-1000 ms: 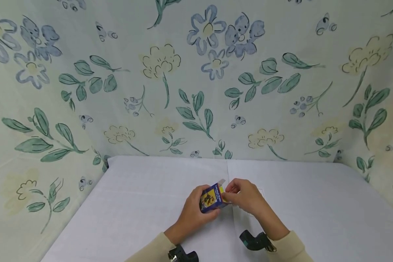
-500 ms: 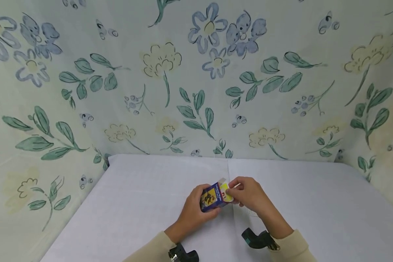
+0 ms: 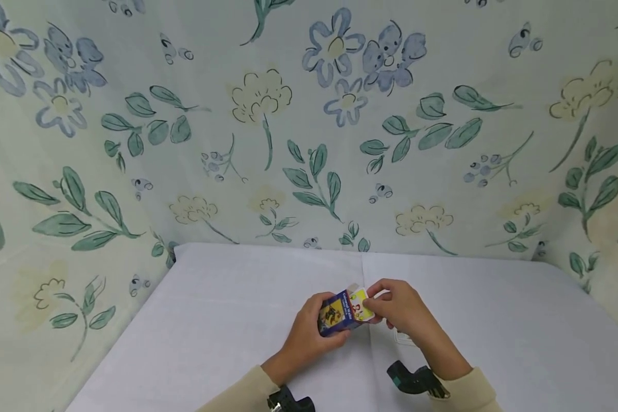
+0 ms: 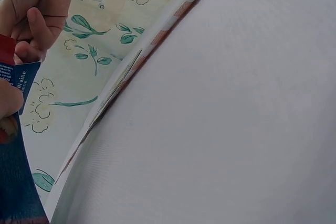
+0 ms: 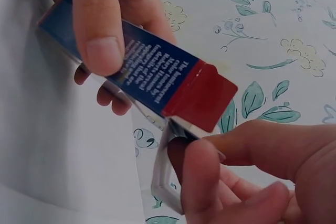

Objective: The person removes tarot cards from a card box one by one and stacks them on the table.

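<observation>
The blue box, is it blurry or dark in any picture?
Right wrist view: the blue box looks a bit soft, its words only partly readable; left wrist view: its lower part is dim and runs off the edge; head view: its lettering is too small to read surely.

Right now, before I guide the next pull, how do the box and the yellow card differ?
The box looks mainly dark blue outside; the yellow card shows a yellow face with a white edge. The left grip wraps around the box, while the right grip pinches the yellow card, which sticks out at the box's open end. Both carry printed pictures.
</observation>
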A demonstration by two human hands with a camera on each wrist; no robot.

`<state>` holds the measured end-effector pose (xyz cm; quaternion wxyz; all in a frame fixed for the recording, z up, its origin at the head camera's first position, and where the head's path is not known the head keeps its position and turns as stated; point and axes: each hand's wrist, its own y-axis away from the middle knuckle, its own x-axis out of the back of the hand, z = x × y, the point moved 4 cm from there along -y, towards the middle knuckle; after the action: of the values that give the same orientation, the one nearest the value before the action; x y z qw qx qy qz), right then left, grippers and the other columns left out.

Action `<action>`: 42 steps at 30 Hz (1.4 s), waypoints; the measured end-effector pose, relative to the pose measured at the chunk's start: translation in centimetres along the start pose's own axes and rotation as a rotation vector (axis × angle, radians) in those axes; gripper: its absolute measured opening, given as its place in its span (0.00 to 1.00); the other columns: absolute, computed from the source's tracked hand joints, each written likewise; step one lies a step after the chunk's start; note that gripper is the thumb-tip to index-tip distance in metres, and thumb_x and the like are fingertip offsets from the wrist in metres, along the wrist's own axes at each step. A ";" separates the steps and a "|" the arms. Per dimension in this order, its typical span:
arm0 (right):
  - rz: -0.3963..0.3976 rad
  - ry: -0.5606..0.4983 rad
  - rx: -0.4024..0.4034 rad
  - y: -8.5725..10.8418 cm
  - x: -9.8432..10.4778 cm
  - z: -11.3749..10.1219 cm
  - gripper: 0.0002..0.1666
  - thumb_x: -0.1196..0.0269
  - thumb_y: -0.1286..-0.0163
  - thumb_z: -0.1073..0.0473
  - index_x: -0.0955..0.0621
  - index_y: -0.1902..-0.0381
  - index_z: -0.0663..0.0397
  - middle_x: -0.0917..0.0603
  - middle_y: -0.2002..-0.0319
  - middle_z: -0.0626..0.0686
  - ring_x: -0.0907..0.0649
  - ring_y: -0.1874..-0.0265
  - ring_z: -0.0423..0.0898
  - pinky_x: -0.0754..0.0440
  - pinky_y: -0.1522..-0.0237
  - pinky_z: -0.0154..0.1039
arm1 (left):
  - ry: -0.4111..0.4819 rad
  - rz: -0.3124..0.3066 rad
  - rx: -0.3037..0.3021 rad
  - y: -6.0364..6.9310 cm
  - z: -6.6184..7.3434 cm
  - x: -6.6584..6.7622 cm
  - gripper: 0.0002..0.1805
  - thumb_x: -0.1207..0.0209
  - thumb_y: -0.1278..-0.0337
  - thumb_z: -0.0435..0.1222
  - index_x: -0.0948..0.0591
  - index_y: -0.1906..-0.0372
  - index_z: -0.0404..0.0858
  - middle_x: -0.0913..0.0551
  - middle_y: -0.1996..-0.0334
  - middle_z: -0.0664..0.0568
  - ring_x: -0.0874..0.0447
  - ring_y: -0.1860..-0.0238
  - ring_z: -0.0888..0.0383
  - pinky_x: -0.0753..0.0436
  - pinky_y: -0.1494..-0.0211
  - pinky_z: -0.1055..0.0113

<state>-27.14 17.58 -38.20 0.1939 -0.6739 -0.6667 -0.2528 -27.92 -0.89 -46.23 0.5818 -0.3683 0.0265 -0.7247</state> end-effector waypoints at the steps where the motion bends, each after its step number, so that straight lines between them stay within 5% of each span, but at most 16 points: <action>1: 0.000 0.000 -0.005 0.0 0.0 0.1 0.13 0.34 0.39 0.58 0.20 0.58 0.57 0.15 0.76 0.50 0.25 0.86 0.48 0.30 0.84 0.36 | 0.003 -0.001 0.004 0.0 0.0 -0.1 0.36 0.30 0.52 0.48 0.32 0.38 0.45 0.26 0.47 0.55 0.27 0.52 0.62 0.22 0.49 0.67; 10: -0.008 -0.033 0.015 -0.1 0.8 0.1 0.14 0.35 0.38 0.59 0.21 0.56 0.59 0.14 0.72 0.53 0.17 0.81 0.52 0.27 0.82 0.36 | 0.001 0.005 0.010 0.1 0.2 0.0 0.37 0.31 0.52 0.50 0.33 0.38 0.46 0.25 0.47 0.55 0.27 0.52 0.62 0.23 0.50 0.66; 42: -0.010 -0.122 0.009 0.2 3.2 0.4 0.18 0.38 0.35 0.59 0.25 0.50 0.64 0.14 0.69 0.57 0.16 0.80 0.53 0.19 0.77 0.40 | 0.002 -0.006 0.042 0.1 0.4 0.0 0.37 0.29 0.53 0.46 0.33 0.38 0.46 0.26 0.47 0.56 0.27 0.51 0.62 0.22 0.50 0.66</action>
<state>-26.94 20.37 -36.59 0.1544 -0.6837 -0.6819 -0.2090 -27.63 -0.73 -46.01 0.5873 -0.3554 0.0109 -0.7271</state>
